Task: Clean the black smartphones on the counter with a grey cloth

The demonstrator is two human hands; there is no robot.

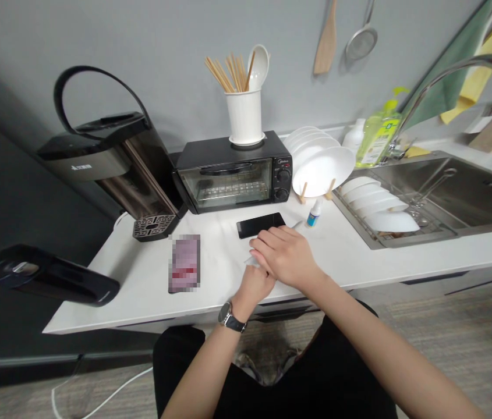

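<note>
My two hands meet over the front of the white counter [223, 273]. My right hand [288, 256] lies across the top, its fingers curled down. My left hand [257, 283], with a dark-strapped watch [231, 317] at the wrist, is closed underneath and largely covered. A thin pale grey-white thing [251, 260] pokes out beside my fingers; its kind is unclear, and my hands hide most of it. Just beyond them a black phone [259, 226] lies flat. A small bottle with a white cap and blue label [313, 215] stands to its right.
A blurred-out phone-like object [184, 263] lies left, near a water dispenser [119, 169] and a dark cylindrical appliance [53, 276]. Behind stands a toaster oven [234, 177] with a utensil holder [244, 116] on top. Plates [322, 169], soap [379, 134] and a sink [468, 230] are right.
</note>
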